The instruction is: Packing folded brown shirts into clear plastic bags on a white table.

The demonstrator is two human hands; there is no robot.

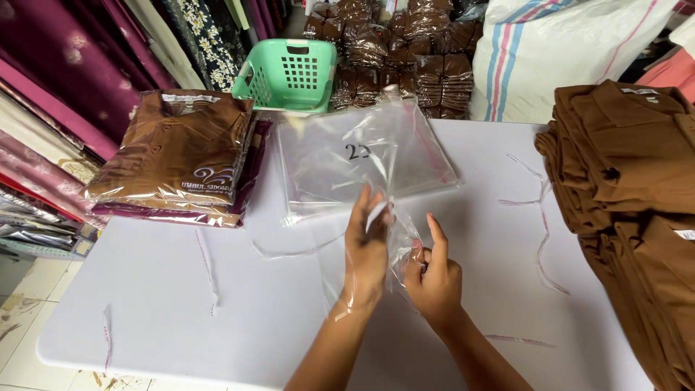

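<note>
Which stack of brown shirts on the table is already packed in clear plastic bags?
The stack at the left, beside the green basket, is bagged; the stack at the right is bare cloth.

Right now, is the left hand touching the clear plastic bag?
Touching. The head view shows the left hand slipped inside the clear plastic bag, its film wrapped over wrist and fingers, while the right hand pinches the bag's edge.

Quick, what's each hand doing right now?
Left hand: open, slid inside the clear plastic bag.
Right hand: closed, pinching the bag's edge.
</note>
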